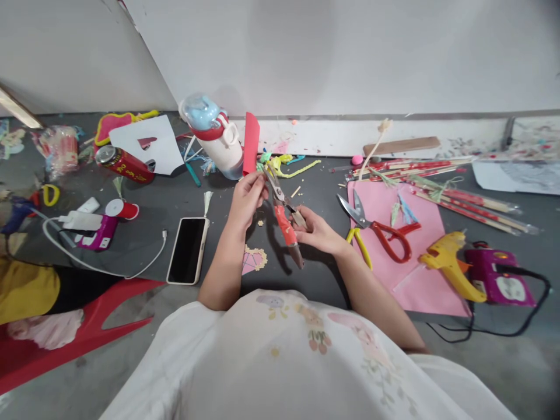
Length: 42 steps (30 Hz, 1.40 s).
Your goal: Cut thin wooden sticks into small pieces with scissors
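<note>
My right hand (318, 231) grips the red-handled shears (285, 224) by their handles, blades pointing up and away. My left hand (248, 196) is closed in a pinch at the blade tips, on something small and thin that I cannot make out. Both hands hover over the dark table (144, 239), just above a small pink heart-shaped piece with a beaded edge (254, 259). A red paper strip (251, 143) stands right behind the left hand.
A phone (188, 249) lies left of my left arm with a white cable (105, 265). A second pair of scissors (380, 230) rests on pink paper (420, 245), beside a yellow glue gun (450, 262). A bottle (216, 137), a red can (125, 164) and stick bundles (464, 195) lie behind.
</note>
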Each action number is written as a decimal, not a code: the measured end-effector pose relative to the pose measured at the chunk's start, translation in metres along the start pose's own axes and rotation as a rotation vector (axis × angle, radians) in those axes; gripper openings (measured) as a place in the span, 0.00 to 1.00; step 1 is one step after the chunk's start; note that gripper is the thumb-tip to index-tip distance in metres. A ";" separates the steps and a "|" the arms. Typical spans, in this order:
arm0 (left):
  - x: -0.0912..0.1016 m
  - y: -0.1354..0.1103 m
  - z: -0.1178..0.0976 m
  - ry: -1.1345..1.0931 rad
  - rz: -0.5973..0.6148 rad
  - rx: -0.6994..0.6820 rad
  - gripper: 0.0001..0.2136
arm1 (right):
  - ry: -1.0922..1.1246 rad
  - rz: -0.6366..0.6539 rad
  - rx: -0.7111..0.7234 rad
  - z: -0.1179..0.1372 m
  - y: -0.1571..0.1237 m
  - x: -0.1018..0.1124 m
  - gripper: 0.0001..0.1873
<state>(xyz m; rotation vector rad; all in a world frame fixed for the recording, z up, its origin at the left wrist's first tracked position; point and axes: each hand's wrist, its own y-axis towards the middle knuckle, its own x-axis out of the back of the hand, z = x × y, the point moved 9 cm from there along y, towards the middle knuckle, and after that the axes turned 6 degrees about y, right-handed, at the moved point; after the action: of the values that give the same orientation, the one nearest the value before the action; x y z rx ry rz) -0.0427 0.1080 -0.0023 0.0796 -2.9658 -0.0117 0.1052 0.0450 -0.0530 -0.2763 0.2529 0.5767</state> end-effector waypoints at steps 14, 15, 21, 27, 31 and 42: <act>0.004 -0.008 -0.024 0.639 -0.094 -0.293 0.11 | -0.065 0.029 0.011 0.001 0.000 0.001 0.20; 0.004 -0.008 -0.025 0.650 -0.093 -0.298 0.10 | -0.065 0.030 0.010 0.001 0.000 0.001 0.20; 0.003 -0.008 -0.026 0.676 -0.092 -0.310 0.10 | -0.055 0.042 0.001 0.002 -0.001 0.001 0.19; 0.003 -0.008 -0.026 0.691 -0.103 -0.319 0.10 | -0.058 0.032 -0.004 0.001 0.000 0.002 0.20; 0.001 -0.009 -0.027 0.695 -0.092 -0.329 0.09 | -0.054 0.034 -0.007 0.000 0.000 0.002 0.19; 0.001 -0.009 -0.026 0.718 -0.079 -0.317 0.09 | 0.038 -0.023 -0.018 0.002 0.000 0.006 0.22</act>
<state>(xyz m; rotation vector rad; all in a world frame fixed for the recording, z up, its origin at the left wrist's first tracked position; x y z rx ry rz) -0.0389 0.0990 0.0234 0.1272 -2.2108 -0.3776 0.1102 0.0488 -0.0525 -0.3076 0.2814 0.5515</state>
